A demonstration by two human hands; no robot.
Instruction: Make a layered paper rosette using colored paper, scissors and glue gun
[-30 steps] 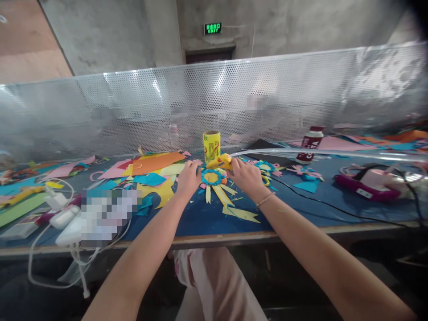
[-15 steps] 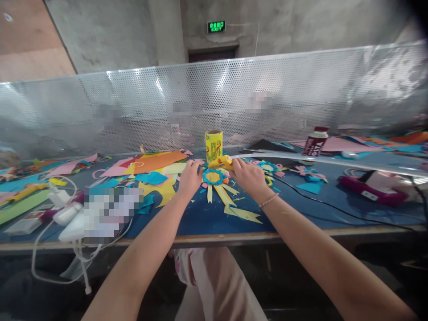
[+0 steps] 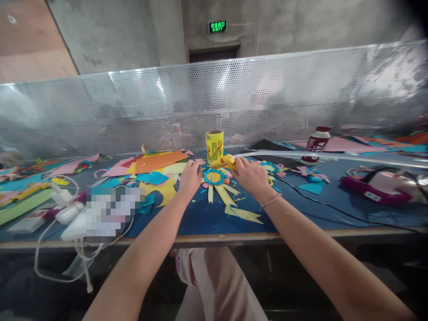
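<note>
A paper rosette (image 3: pixel 214 177) with a blue rim, a yellow middle and yellow ribbon tails lies on the blue table (image 3: pixel 207 218). My left hand (image 3: pixel 189 177) rests at its left edge, fingers curled against the paper. My right hand (image 3: pixel 250 176) is closed round a yellow glue gun (image 3: pixel 224 161) whose nozzle points down-left at the top of the rosette. A black cord (image 3: pixel 321 204) runs from the gun across the table to the right.
A yellow roll (image 3: pixel 214 145) stands behind the rosette. Orange, pink, blue and yellow paper scraps (image 3: pixel 150 171) lie to the left. White chargers and cables (image 3: pixel 65 214) sit at the left front. A dark bottle (image 3: pixel 314 140) and a magenta device (image 3: pixel 371 187) are at the right. A perforated metal screen (image 3: pixel 214 102) backs the table.
The view has shifted slightly; both hands stay at the rosette, and the glue gun has barely moved.
</note>
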